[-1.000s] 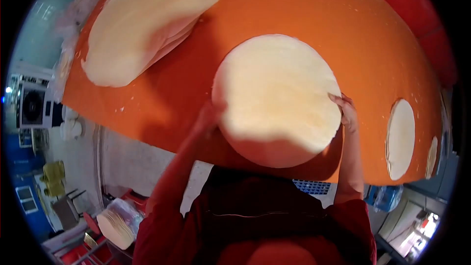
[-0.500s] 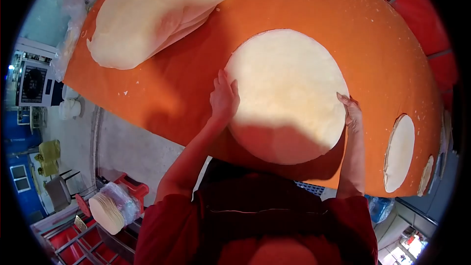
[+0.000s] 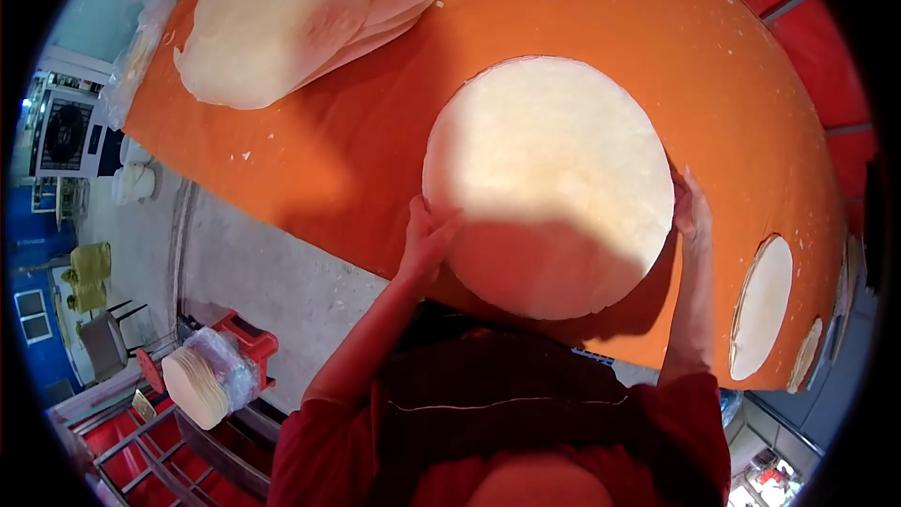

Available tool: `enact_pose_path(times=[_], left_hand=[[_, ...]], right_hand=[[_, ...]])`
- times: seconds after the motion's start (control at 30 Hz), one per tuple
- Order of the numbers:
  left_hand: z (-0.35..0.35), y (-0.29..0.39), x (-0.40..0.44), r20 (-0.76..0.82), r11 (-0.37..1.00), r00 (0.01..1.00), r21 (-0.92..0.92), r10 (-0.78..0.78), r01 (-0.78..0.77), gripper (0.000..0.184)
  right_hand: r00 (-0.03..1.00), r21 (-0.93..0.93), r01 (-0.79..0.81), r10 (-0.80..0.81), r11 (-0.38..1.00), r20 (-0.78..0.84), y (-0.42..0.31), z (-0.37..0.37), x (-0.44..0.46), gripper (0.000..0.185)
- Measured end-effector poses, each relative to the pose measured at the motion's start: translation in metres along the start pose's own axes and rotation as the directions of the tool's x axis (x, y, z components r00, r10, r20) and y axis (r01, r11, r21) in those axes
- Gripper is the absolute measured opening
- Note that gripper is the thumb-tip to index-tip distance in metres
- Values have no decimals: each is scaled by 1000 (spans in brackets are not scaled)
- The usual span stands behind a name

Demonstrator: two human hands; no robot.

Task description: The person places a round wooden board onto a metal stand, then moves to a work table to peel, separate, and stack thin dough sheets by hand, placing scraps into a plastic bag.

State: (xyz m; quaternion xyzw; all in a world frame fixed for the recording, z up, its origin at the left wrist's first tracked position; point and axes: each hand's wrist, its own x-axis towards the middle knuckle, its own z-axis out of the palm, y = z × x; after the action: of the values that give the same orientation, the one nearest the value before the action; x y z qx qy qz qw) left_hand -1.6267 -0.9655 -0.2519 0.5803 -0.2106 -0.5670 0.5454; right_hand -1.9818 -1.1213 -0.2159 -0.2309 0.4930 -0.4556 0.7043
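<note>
A pale, round stack of thin flatbreads point(image 3: 554, 150) lies near the front edge of the orange tabletop, its lower part in shadow. At its left edge, my left hand point(image 3: 430, 239) grips the rim, with the thumb laid over the top. My right hand point(image 3: 692, 208) is closed at the right edge; some of its fingers are hidden by the flatbreads. Farther back on the left, a larger spread of overlapping flatbreads point(image 3: 272, 28) rests on the table.
Two smaller-looking rounds, a near flatbread point(image 3: 762, 305) and a far flatbread point(image 3: 805, 355), lie along the right side of the orange tabletop point(image 3: 582, 19). Below left, a bagged stack of rounds point(image 3: 195, 387) sits on a red stool point(image 3: 251, 347). Plastic wrapping point(image 3: 141, 56) hangs by the table's left edge.
My left hand has slid down the rim toward me. My right hand has shifted slightly outward, its thumb coming off the top. The round stack appears almost in place as the view shifts slightly.
</note>
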Motion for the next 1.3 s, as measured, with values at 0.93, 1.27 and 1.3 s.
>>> enact_pose_path(times=[0.93, 1.27, 1.3], left_hand=[[0, 21, 21, 165, 990, 977, 23, 132, -138, 42], [143, 61, -34, 184, 832, 927, 411, 326, -374, 31], [174, 52, -40, 250, 824, 910, 394, 330, -407, 32]], right_hand=[[982, -281, 183, -191, 942, -1, 49, -41, 8, 32], [910, -544, 265, -394, 796, -132, 23, -99, -60, 39], [933, -544, 219, -338, 810, -127, 2, -127, -72, 46]])
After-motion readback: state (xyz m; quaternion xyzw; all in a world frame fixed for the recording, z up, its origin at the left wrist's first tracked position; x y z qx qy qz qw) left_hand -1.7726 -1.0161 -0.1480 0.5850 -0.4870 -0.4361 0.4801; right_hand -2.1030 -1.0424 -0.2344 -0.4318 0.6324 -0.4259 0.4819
